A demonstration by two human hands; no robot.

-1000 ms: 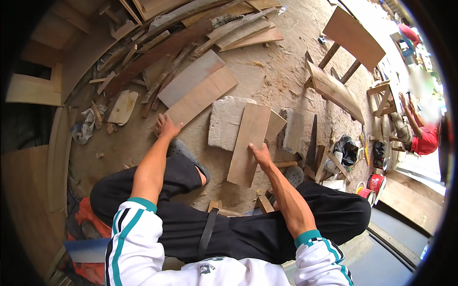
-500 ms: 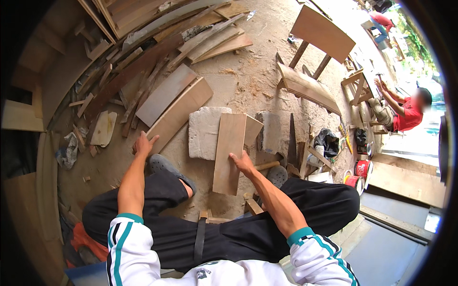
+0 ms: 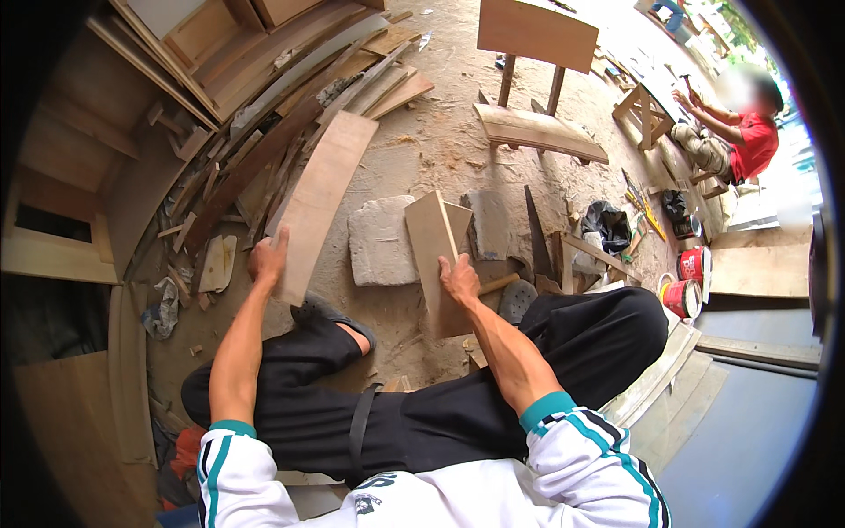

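My left hand (image 3: 269, 257) is closed on the near end of a long flat wooden board (image 3: 327, 202), its broad face turned up and its far end reaching over the scrap wood. On the right, my right hand (image 3: 459, 280) grips a wooden board assembly (image 3: 429, 255) by a long edge. Its two boards meet at an angle, and their joint is partly out of sight. This assembly stands between a whitish block (image 3: 380, 242) and a greyer block (image 3: 490, 231). A wooden tool handle (image 3: 499, 284) shows just beyond my right hand, its head hidden.
Scrap boards (image 3: 255, 158) are heaped at the far left. A propped wooden piece with two legs (image 3: 539, 40) stands ahead. Paint cans (image 3: 682, 297), a black plastic bag (image 3: 607, 224) and a dark tapering blade (image 3: 538, 233) lie right. A person in red (image 3: 755, 145) sits farther off, holding a hammer.
My left hand has lifted and turned its board, so the broad face now shows. The assembly in my right hand has rotated, bringing its edge into view. The whole view has shifted slightly.
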